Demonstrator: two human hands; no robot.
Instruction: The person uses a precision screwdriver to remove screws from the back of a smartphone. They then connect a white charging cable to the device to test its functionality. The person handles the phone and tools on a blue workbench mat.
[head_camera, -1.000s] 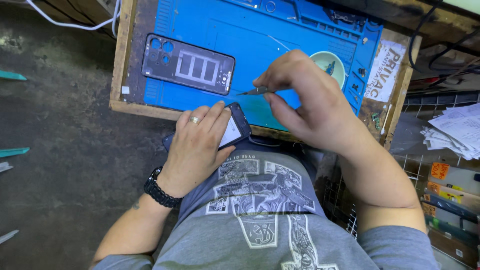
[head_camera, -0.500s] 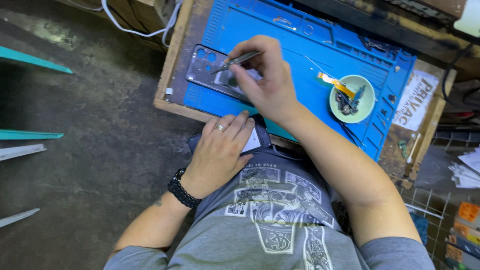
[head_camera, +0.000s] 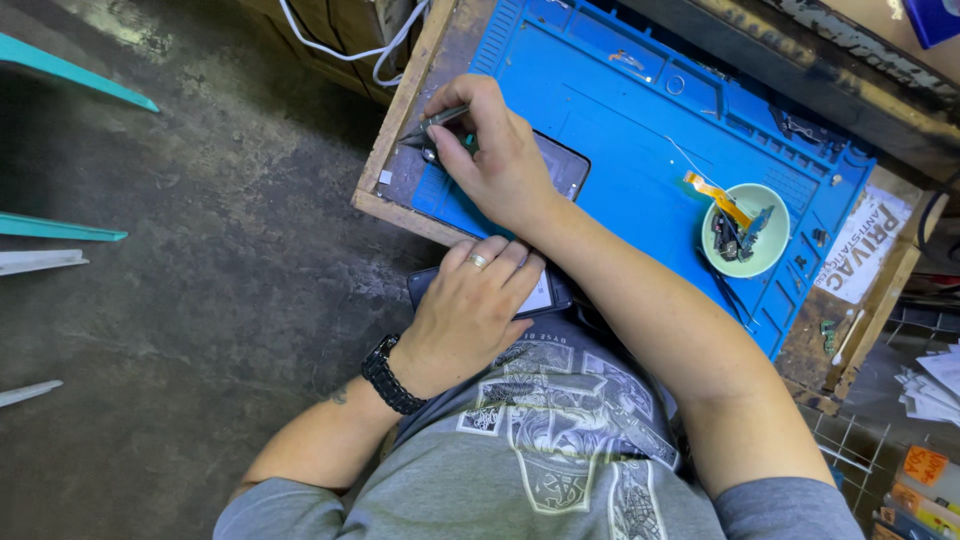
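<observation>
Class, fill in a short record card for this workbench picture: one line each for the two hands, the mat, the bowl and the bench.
Right hand: right hand grips slim metal tweezers over the dark opened phone body
Left hand: left hand, ring on one finger, rests on a second dark phone in the lap
Mat: blue rubber repair mat under the opened phone
Bowl: pale green round bowl holding small parts and an orange flex strip
Bench: worn wooden bench
</observation>
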